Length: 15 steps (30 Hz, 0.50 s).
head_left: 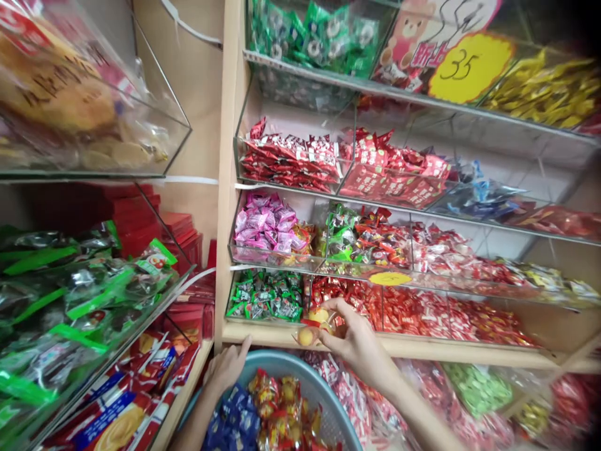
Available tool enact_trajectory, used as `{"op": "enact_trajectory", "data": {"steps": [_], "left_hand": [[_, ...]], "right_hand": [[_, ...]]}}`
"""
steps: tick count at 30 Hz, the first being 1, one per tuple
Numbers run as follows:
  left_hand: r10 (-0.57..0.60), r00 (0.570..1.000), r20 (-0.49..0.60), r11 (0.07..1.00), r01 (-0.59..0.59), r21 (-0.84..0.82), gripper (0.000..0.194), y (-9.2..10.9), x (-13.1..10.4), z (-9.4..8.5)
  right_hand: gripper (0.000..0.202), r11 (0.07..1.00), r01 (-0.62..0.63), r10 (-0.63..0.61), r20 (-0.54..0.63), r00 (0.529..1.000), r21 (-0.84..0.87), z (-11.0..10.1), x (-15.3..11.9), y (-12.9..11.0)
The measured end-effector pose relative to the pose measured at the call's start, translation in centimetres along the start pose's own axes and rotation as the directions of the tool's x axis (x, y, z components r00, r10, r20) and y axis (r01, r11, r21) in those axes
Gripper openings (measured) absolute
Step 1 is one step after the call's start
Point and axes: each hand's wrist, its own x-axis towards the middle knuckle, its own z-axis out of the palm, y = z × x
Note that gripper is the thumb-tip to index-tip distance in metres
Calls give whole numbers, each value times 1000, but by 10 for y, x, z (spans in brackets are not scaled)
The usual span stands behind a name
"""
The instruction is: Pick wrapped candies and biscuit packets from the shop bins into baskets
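My right hand (pixel 354 341) is raised in front of the lowest shelf, thumb and fingers pinching small wrapped candies (pixel 317 319) with yellow round contents and clear-and-red wrappers. Below it is a blue-grey plastic basin (pixel 277 356) with small holes in its wall. Inside lie dark blue wrapped candies (pixel 235 418) on the left and red-and-gold wrapped candies (pixel 286 404) on the right. At the basin's far left rim, my left hand (pixel 228 366) is closed over the edge, one digit stretched toward the shelf; its other fingers are partly hidden.
Clear shelf bins hold green-and-black candies (pixel 265 295), pink candies (pixel 265 222) and red packets (pixel 291 160). A yellow price tag (pixel 472 67) reads 35. Green-edged packets (pixel 94 288) fill a bin at left. Bagged candies (pixel 479 388) lie under the wooden shelf edge (pixel 446 347).
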Motion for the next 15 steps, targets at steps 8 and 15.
{"op": "enact_trajectory", "data": {"steps": [8, 15], "left_hand": [[-87, 996, 5, 993, 88, -75, 74, 4, 1, 2], [-91, 996, 20, 992, 92, -81, 76, 5, 1, 1]], "right_hand": [[19, 977, -154, 166, 70, 984, -146, 57, -58, 87], [21, 951, -213, 225, 30, 974, -226, 102, -76, 133]]}}
